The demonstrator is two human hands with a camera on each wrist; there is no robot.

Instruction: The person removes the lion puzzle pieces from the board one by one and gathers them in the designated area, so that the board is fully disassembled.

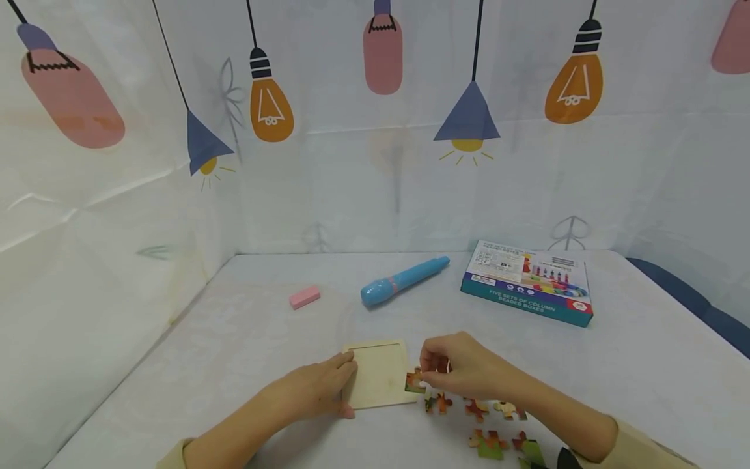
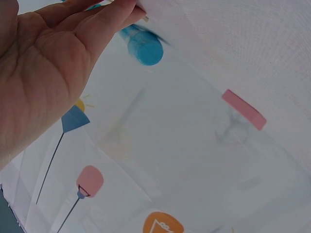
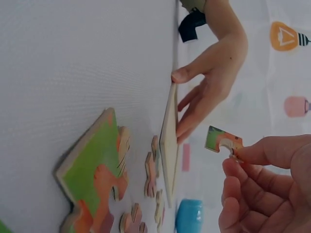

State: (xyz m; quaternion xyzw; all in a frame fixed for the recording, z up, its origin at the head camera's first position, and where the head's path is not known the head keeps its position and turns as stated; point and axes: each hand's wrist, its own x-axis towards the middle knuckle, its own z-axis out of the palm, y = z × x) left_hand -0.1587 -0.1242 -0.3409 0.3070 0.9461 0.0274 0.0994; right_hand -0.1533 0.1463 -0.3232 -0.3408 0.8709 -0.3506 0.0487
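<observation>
A shallow square wooden puzzle tray (image 1: 375, 381) lies flat on the table with its inside bare. My left hand (image 1: 319, 387) rests along the tray's left side, fingers fairly straight near the far corner and thumb by the near corner. Between thumb and fingertips my right hand (image 1: 463, 365) pinches a jigsaw puzzle piece (image 3: 221, 140) with green and orange printing. That piece is held above the tray's right edge. Several loose puzzle pieces (image 1: 489, 444) lie under and beside the right forearm. One large green and orange corner piece (image 3: 92, 170) shows close up in the right wrist view.
Beyond the tray lie a pink block (image 1: 305, 297) and a blue microphone-shaped toy (image 1: 404, 281). A boxed beaded-column set (image 1: 527, 282) sits at the back right. White curtain (image 1: 351, 182) with printed lamps hangs behind the table, and a dark blue chair part (image 1: 674, 286) shows at right.
</observation>
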